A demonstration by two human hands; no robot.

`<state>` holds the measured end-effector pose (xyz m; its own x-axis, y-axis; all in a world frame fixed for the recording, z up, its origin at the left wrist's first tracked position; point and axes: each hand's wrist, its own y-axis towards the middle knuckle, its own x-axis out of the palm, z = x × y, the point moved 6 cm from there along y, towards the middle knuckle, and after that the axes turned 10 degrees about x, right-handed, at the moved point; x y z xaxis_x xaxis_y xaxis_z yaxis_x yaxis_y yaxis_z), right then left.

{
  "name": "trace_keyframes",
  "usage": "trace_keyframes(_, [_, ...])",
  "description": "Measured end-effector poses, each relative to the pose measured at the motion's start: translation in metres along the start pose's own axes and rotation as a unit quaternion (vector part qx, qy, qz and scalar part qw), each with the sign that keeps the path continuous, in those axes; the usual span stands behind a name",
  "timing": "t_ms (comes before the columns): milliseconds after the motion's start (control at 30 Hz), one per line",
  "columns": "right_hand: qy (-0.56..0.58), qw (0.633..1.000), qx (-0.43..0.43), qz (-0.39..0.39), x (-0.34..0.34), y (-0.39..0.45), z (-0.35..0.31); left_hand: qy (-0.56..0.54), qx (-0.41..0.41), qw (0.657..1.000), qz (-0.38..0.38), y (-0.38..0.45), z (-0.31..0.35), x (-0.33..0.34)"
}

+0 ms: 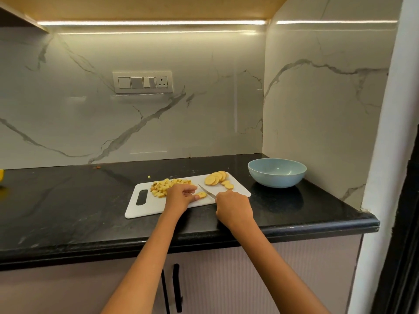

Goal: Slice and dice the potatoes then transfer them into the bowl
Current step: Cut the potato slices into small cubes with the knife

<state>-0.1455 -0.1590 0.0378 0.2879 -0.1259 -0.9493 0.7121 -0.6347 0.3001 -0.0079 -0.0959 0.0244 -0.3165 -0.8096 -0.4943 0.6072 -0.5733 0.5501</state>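
A white cutting board [149, 209] lies on the black counter. A heap of diced potato [164, 186] covers its far left part, and a row of round potato slices [216, 177] lies at its far right. My left hand [181, 194] pinches a potato slice [201, 195] flat on the board. My right hand [233, 207] grips a knife [206, 191] by the handle, and the blade points toward that slice. A light blue bowl [277, 172] stands to the right of the board, and nothing shows inside it.
The black counter [68, 205] ends at a marble wall on the right and a rounded front edge below my arms. One stray potato bit [149, 177] lies behind the board. A yellow object [1, 175] shows at the far left edge.
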Motion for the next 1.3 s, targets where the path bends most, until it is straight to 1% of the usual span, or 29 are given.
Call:
trace_keyframes(200, [-0.018, 0.999, -0.022, 0.02, -0.007, -0.01, -0.018, 0.001, 0.002, 1.0, -0.007, -0.003, 0.004, 0.0])
trace_keyframes(400, [0.024, 0.999, 0.016, 0.016, -0.006, -0.013, -0.01, 0.001, -0.009, 1.0, -0.004, -0.004, 0.003, 0.0])
trace_keyframes(667, [0.034, 0.999, 0.016, 0.01, -0.007, -0.019, -0.014, 0.029, -0.001, 0.999, -0.018, -0.001, 0.0, 0.003])
trace_keyframes(833, [0.036, 0.999, 0.017, -0.019, -0.008, -0.013, -0.019, 0.032, -0.009, 0.999, -0.036, 0.001, -0.002, 0.003])
trace_keyframes(1000, [0.033, 0.999, 0.008, -0.042, -0.008, -0.012, -0.016, 0.054, 0.002, 0.998, -0.029, -0.001, 0.002, 0.003])
trace_keyframes(1167, [-0.016, 1.0, -0.01, -0.004, -0.008, -0.023, -0.015, 0.052, 0.012, 0.998, -0.022, -0.001, 0.004, 0.002])
trace_keyframes(1300, [-0.012, 1.0, 0.001, -0.003, -0.008, -0.015, -0.017, 0.049, 0.016, 0.998, -0.022, -0.003, 0.003, 0.003])
